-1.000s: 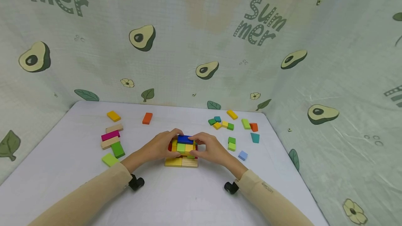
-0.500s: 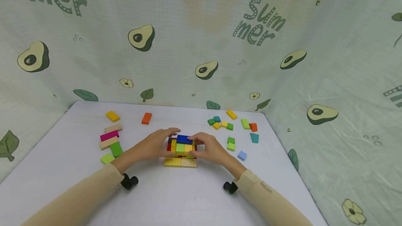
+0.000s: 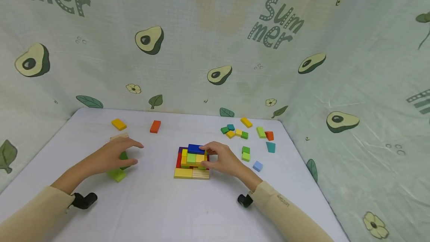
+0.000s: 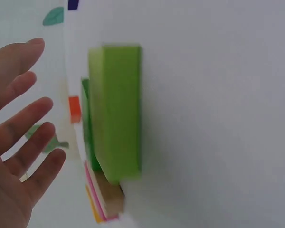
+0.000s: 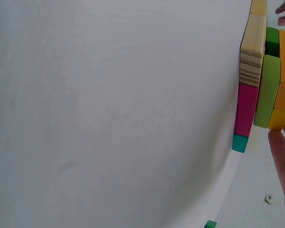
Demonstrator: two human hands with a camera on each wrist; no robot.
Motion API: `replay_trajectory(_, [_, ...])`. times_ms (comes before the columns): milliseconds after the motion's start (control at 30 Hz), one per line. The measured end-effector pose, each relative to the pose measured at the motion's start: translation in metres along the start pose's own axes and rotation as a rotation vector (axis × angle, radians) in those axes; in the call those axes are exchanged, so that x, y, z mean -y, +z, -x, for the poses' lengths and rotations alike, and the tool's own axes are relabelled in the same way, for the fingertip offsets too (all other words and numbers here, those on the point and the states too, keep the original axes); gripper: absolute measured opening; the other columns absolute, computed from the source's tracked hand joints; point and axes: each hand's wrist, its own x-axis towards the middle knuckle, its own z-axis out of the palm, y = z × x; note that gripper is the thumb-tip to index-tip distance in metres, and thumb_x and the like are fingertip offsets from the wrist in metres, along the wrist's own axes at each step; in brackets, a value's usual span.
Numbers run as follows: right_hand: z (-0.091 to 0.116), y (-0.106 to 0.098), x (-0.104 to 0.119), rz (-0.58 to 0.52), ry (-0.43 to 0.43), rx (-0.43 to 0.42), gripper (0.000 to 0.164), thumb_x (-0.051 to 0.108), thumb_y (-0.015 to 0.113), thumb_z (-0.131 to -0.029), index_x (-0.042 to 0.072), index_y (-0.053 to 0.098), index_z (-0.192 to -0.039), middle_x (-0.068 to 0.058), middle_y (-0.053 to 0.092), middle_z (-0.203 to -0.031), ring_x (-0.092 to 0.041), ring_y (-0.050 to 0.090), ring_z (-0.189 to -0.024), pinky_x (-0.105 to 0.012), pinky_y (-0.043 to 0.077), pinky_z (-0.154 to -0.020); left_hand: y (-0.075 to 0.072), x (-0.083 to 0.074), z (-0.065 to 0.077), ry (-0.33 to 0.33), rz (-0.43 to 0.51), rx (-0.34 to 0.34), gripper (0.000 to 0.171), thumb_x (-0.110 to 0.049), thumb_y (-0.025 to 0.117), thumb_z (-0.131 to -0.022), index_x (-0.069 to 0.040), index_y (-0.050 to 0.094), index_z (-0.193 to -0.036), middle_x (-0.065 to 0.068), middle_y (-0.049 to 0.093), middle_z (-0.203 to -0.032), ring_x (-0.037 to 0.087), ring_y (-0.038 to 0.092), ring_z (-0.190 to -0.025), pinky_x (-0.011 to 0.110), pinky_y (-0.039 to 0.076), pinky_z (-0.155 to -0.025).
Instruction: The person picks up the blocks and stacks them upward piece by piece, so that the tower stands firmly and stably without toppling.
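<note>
Blue-topped stack (image 3: 190, 158): right fingers (image 3: 209, 146) curled against end (left fingers (image 4: 24, 118) spread).

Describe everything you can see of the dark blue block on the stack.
The dark blue block is a plain oblong with straight edges and an even colour, and looks like painted wood. It lies flat at the top of the stack, its long side running roughly left to right. The right hand grips the stack's right side, and a finger appears to touch the block's right end. Its underside is hidden.
</note>
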Motion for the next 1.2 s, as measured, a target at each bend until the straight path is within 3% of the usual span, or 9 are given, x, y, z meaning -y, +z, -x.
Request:
replay_trajectory(167, [0.0, 0.0, 0.001, -0.003, 0.005, -0.003, 0.05, 0.019, 0.086, -0.093, 0.015, 0.067, -0.139, -0.001, 0.067, -0.138, -0.016, 0.067, -0.119, -0.034, 0.058, -0.104, -0.001, 0.022, 0.02, 0.037, -0.051, -0.019, 0.037, -0.027, 0.087, -0.091, -0.02, 0.076, -0.125, -0.001, 0.073, -0.126, 0.038, 0.059, -0.129, 0.061, 0.052, -0.103])
replay_trajectory(267, [0.001, 0.0, 0.002, 0.005, 0.003, -0.009, 0.05, 0.02, 0.085, -0.093, 0.015, 0.067, -0.139, -0.001, 0.067, -0.138, -0.017, 0.067, -0.119, -0.034, 0.058, -0.103, -0.003, 0.026, 0.026, 0.068, -0.091, -0.018, 0.032, -0.015, 0.084, -0.091, -0.018, 0.078, -0.123, 0.0, 0.073, -0.124, 0.033, 0.063, -0.119, 0.058, 0.056, -0.098])
replay_trajectory(400, [0.001, 0.001, 0.002, 0.006, 0.009, -0.012, 0.049, 0.02, 0.085, -0.093, 0.015, 0.067, -0.139, -0.002, 0.067, -0.138, -0.018, 0.066, -0.12, -0.035, 0.058, -0.104, -0.005, 0.029, 0.03, 0.072, -0.103, 0.0, 0.037, -0.001, 0.079, -0.09, -0.015, 0.078, -0.124, 0.009, 0.071, -0.131, 0.04, 0.062, -0.123, 0.061, 0.055, -0.099])
replay_trajectory(833, [0.0, 0.003, -0.001, -0.011, -0.003, -0.014, 0.049, 0.02, 0.085, -0.093, 0.015, 0.067, -0.139, -0.002, 0.067, -0.137, -0.019, 0.066, -0.118, -0.04, 0.058, -0.103, -0.004, 0.03, 0.02, 0.01, -0.068, 0.059, 0.032, -0.012, 0.085, -0.09, -0.018, 0.08, -0.121, -0.005, 0.074, -0.116, 0.02, 0.067, -0.105, 0.032, 0.062, -0.087])
replay_trajectory(1067, [0.001, 0.003, -0.002, -0.026, 0.007, -0.017, 0.048, 0.02, 0.085, -0.093, 0.015, 0.068, -0.138, -0.002, 0.067, -0.136, -0.017, 0.066, -0.117, -0.038, 0.058, -0.103, 0.002, 0.023, 0.014, 0.002, -0.073, 0.038, 0.031, -0.02, 0.087, -0.089, -0.02, 0.079, -0.119, -0.013, 0.072, -0.109, 0.007, 0.061, -0.095, 0.026, 0.058, -0.081])
replay_trajectory(1200, [0.001, 0.002, -0.002, -0.029, 0.011, -0.017, 0.048, 0.021, 0.085, -0.093, 0.015, 0.068, -0.138, -0.002, 0.067, -0.136, -0.018, 0.066, -0.118, -0.038, 0.058, -0.103, 0.005, 0.009, 0.008, 0.005, -0.07, 0.025, 0.032, -0.022, 0.086, -0.091, -0.022, 0.078, -0.122, -0.015, 0.072, -0.109, 0.006, 0.064, -0.096, 0.027, 0.059, -0.081])
